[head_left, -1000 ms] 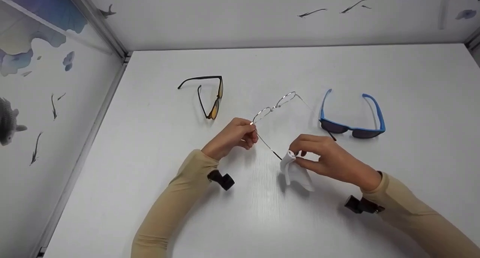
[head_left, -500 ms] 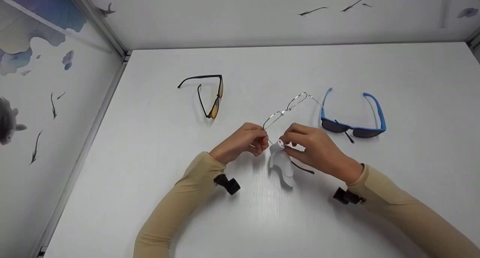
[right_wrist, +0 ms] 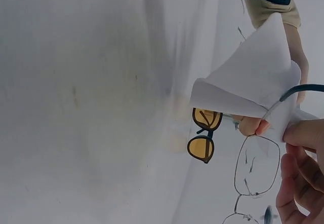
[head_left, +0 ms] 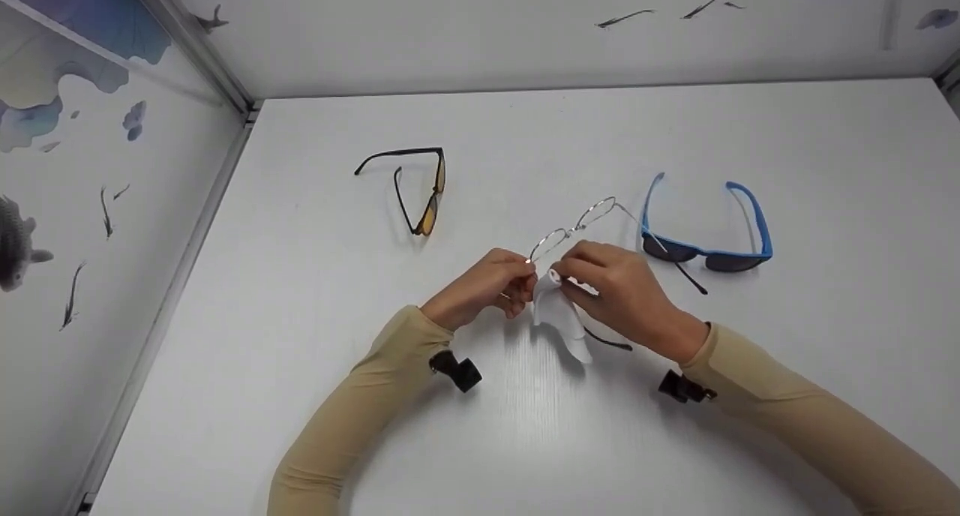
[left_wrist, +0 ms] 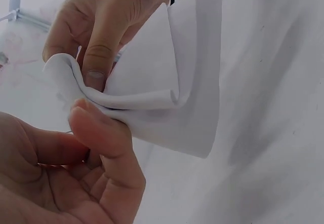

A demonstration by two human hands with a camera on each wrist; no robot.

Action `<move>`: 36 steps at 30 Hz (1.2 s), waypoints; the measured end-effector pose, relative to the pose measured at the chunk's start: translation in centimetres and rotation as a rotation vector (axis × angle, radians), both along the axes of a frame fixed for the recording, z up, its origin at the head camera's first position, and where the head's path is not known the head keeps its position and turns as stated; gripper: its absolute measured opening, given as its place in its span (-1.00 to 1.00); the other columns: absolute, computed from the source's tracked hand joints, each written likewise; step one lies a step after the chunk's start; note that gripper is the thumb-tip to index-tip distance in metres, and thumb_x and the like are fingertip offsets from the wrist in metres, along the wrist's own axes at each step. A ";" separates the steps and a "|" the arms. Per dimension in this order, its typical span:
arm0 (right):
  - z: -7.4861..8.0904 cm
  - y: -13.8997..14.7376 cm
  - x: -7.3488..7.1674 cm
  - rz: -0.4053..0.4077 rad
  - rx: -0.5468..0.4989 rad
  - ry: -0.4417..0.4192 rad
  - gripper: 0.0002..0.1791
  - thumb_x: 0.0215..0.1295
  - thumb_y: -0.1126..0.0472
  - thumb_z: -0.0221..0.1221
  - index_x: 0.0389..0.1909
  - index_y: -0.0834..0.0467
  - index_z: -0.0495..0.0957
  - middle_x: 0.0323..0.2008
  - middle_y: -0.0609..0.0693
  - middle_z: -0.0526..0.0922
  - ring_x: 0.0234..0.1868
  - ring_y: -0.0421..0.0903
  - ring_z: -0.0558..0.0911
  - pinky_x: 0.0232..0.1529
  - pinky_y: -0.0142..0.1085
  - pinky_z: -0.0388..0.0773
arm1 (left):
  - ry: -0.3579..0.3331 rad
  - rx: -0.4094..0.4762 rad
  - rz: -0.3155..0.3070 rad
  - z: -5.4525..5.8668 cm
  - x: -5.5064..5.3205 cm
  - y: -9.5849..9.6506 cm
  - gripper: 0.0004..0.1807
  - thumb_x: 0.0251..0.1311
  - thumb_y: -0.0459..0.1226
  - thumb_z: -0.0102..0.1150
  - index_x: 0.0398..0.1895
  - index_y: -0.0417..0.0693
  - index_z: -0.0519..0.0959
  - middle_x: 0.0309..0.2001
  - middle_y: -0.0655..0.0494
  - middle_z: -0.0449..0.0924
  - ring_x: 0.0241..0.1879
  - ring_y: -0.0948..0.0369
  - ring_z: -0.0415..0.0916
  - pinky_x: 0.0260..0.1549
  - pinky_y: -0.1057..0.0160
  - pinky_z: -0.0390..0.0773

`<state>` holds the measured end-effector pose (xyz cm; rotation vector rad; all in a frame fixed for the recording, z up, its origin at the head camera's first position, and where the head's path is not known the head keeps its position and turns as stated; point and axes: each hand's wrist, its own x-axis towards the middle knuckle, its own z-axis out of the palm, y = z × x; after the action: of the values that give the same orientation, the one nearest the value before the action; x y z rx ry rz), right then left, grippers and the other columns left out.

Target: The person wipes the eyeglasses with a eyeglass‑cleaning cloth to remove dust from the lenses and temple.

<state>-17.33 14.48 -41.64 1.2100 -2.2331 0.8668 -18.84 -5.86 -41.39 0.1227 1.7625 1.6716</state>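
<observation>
My left hand point(head_left: 487, 287) pinches a pair of thin silver-rimmed eyeglasses point(head_left: 571, 232) near one hinge, holding them above the white table. In my right hand point(head_left: 621, 287) a white cloth point(head_left: 556, 310) is pinched between thumb and fingers, folded around the near temple arm. That arm's dark tip point(head_left: 611, 343) sticks out beyond the cloth. The left wrist view shows the cloth point(left_wrist: 157, 67) hanging in folds between both hands, hiding most of the arm. Seen from the right wrist, the clear lenses and thin rim point(right_wrist: 279, 168) lie close beside my right fingers.
Black-framed glasses with yellow lenses point(head_left: 429, 216) lie on the table point(head_left: 315, 351) at the back left. Blue sunglasses point(head_left: 763, 235) rest at the right, near the silver pair's far temple arm. Painted panels point(head_left: 480, 36) bound the table at back and left.
The right hand has moved left with the cloth, along the temple arm towards the hinge, uncovering its dark tip. The left hand and eyeglasses have shifted slightly to the right.
</observation>
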 end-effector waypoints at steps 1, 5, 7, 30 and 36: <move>0.0 -0.1 0.0 -0.006 -0.003 0.004 -0.74 -0.10 0.55 0.39 -0.37 0.25 0.64 -0.40 0.03 0.61 -0.42 -0.09 0.61 -0.45 -0.28 0.56 | -0.001 -0.003 0.005 0.0 0.0 0.0 -0.62 0.43 -0.36 -0.20 -0.61 -0.16 0.43 -0.65 0.09 0.40 -0.73 0.29 0.33 -0.69 0.37 0.36; -0.2 -0.3 0.0 -0.026 -0.009 0.019 -0.75 -0.09 0.55 0.38 -0.37 0.25 0.63 -0.41 0.03 0.60 -0.44 -0.08 0.59 -0.47 -0.27 0.54 | 0.002 -0.008 0.014 -0.1 0.0 0.1 -0.62 0.42 -0.36 -0.20 -0.61 -0.15 0.43 -0.66 0.10 0.39 -0.74 0.30 0.32 -0.70 0.37 0.35; -0.2 -0.3 0.0 -0.023 -0.003 0.021 -0.74 -0.09 0.55 0.38 -0.37 0.24 0.63 -0.41 0.02 0.59 -0.44 -0.09 0.59 -0.48 -0.28 0.54 | 0.010 -0.014 0.018 -0.1 0.0 0.1 -0.62 0.41 -0.37 -0.20 -0.61 -0.16 0.43 -0.67 0.10 0.37 -0.75 0.29 0.31 -0.71 0.37 0.35; 1.0 5.9 2.3 -0.052 0.210 -0.017 -0.64 -0.21 0.57 0.44 -0.34 0.20 0.65 -0.37 -0.01 0.60 -0.40 -0.12 0.53 -0.45 -0.27 0.47 | 0.201 -0.119 0.182 -0.5 -1.0 -2.7 -0.67 0.43 -0.36 -0.25 -0.51 -0.21 0.42 -0.60 0.08 0.39 -0.68 0.26 0.42 -0.64 0.36 0.51; 1.9 7.3 2.1 -0.119 0.171 -0.005 -0.58 -0.26 0.61 0.44 -0.32 0.21 0.64 -0.37 0.00 0.60 -0.41 -0.13 0.53 -0.42 -0.28 0.51 | 0.222 -0.123 0.296 -0.8 -1.6 -4.3 -0.67 0.47 -0.35 -0.24 -0.45 -0.30 0.44 -0.57 0.03 0.43 -0.65 0.24 0.47 -0.59 0.33 0.56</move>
<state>-15.24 21.78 -39.71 1.1358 -2.3961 0.6445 -20.41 -10.14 -42.18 -0.0110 2.1306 1.8049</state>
